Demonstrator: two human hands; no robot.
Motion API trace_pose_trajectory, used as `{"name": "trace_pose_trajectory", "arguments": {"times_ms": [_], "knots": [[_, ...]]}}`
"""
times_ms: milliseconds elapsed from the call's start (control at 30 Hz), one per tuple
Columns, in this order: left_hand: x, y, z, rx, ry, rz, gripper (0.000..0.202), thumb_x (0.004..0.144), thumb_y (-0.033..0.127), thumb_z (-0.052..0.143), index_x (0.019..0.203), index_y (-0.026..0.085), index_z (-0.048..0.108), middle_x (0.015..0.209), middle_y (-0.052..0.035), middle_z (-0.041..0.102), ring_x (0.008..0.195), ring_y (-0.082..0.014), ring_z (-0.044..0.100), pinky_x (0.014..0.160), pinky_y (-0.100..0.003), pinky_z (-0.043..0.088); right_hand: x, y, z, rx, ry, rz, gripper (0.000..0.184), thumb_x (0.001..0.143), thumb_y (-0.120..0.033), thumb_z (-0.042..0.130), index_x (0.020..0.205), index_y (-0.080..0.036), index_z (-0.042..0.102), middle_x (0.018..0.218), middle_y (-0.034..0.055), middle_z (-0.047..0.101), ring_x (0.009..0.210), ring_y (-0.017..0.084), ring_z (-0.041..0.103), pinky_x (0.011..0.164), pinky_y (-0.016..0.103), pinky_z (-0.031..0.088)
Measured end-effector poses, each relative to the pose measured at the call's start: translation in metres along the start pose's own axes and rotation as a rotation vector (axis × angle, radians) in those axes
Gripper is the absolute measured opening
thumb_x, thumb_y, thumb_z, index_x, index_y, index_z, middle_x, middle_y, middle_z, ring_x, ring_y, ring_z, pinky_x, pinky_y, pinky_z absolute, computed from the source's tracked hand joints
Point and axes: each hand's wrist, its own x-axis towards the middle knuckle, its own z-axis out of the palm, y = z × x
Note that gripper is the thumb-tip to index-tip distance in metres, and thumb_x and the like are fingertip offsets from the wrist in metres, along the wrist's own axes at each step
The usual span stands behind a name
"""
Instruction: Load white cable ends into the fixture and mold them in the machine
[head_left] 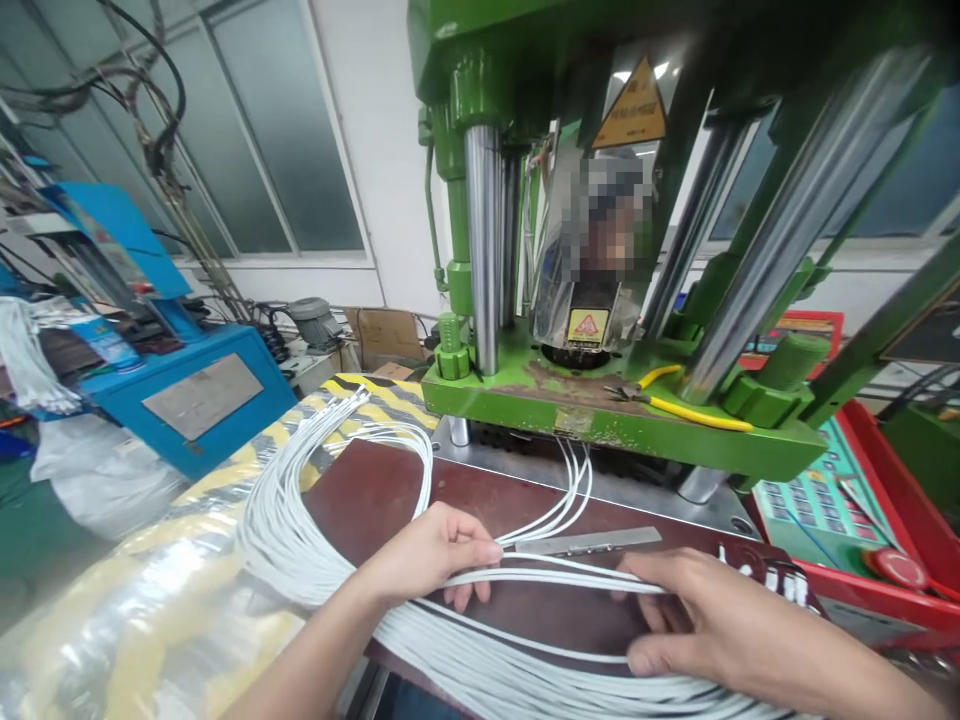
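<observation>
The cables (555,576) I held were white, over a dark reddish-brown board (495,492). At one o'clock stood a green press (510,404) with yellow-handled pliers (697,412); at ten, a blue machine (274,400). Yellow-and-black stripes patterned the sheeting (187,510) at my nine.

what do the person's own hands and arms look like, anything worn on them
The left hand and right hand are bare, with no gloves. The left forearm and right forearm show no sleeves. No watch, bracelet or ring is visible; some fingers are partly hidden.
</observation>
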Motion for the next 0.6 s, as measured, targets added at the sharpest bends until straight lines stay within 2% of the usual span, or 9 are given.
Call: {"name": "trace_pose_trajectory", "arguments": {"times_ms": [33,100,167,267,333,400,500,600], "knots": [[0.000,0.000,0.000,0.001,0.004,0.001,0.031,0.078,0.044,0.057,0.073,0.013,0.060,0.062,-0.0044,0.064,0.042,-0.0089,0.049,0.041,-0.020,0.033,0.000,0.003,0.003,-0.032,0.006,0.002,0.031,0.066,-0.052,0.068,0.080,-0.025,0.057,0.074,-0.0044,0.061,0.071,0.016,0.054,0.060,0.024,0.034],[-0.001,-0.001,-0.002,0.005,0.004,0.004,0.031,0.078,0.044,0.057,0.075,0.013,0.060,0.064,-0.0053,0.065,0.044,-0.0095,0.051,0.043,-0.021,0.034,0.000,0.010,0.010,-0.100,0.027,-0.006,0.026,0.067,-0.044,0.069,0.079,-0.025,0.058,0.076,-0.0026,0.062,0.075,0.019,0.055,0.064,0.025,0.035],[-0.002,-0.002,-0.002,0.021,-0.003,0.006,0.033,0.077,0.046,0.058,0.076,0.013,0.061,0.066,-0.0061,0.066,0.046,-0.0105,0.052,0.045,-0.022,0.036,0.000,0.016,0.016,-0.150,0.031,-0.029,0.016,0.073,-0.039,0.064,0.074,-0.024,0.058,0.078,-0.0001,0.062,0.078,0.020,0.056,0.067,0.027,0.036],[-0.006,0.001,0.003,0.067,0.011,0.031,0.033,0.072,0.046,0.064,0.080,0.014,0.063,0.072,-0.0062,0.066,0.058,-0.0132,0.055,0.054,-0.024,0.040,-0.001,0.017,0.016,-0.157,0.036,-0.067,0.020,0.082,-0.039,0.051,0.073,-0.023,0.057,0.081,0.0023,0.062,0.080,0.020,0.056,0.069,0.028,0.037],[-0.009,0.006,0.015,0.148,0.053,0.080,0.038,0.061,0.042,0.076,0.088,0.017,0.064,0.081,-0.0044,0.066,0.072,-0.0154,0.056,0.064,-0.025,0.041,-0.006,0.010,0.007,-0.133,0.057,-0.053,0.023,0.086,-0.042,0.045,0.078,-0.023,0.056,0.081,0.0012,0.061,0.077,0.018,0.056,0.068,0.027,0.037],[-0.011,0.013,0.029,0.282,0.061,0.107,0.045,0.055,0.040,0.080,0.093,0.021,0.064,0.083,-0.0006,0.065,0.076,-0.0160,0.055,0.067,-0.024,0.040,-0.013,-0.004,-0.009,-0.101,0.075,-0.027,0.023,0.087,-0.044,0.043,0.083,-0.025,0.056,0.078,-0.0014,0.060,0.074,0.016,0.055,0.067,0.025,0.037],[-0.012,0.027,0.041,0.375,0.008,0.073,0.027,0.070,0.045,0.066,0.082,0.020,0.065,0.065,0.0036,0.061,0.060,-0.0122,0.053,0.053,-0.022,0.036,-0.024,-0.021,-0.038,-0.034,0.100,-0.021,0.025,0.084,-0.050,0.048,0.091,-0.028,0.056,0.080,-0.0041,0.059,0.074,0.014,0.054,0.065,0.022,0.037],[-0.016,0.036,0.039,0.273,0.027,0.099,0.029,0.080,0.045,0.055,0.071,0.018,0.059,0.055,0.0055,0.054,0.048,-0.0084,0.041,0.044,-0.021,0.028,-0.030,-0.019,-0.062,0.003,0.145,0.016,0.036,0.088,-0.053,0.037,0.082,-0.024,0.057,0.069,-0.0035,0.056,0.065,0.013,0.052,0.061,0.023,0.035]]}}
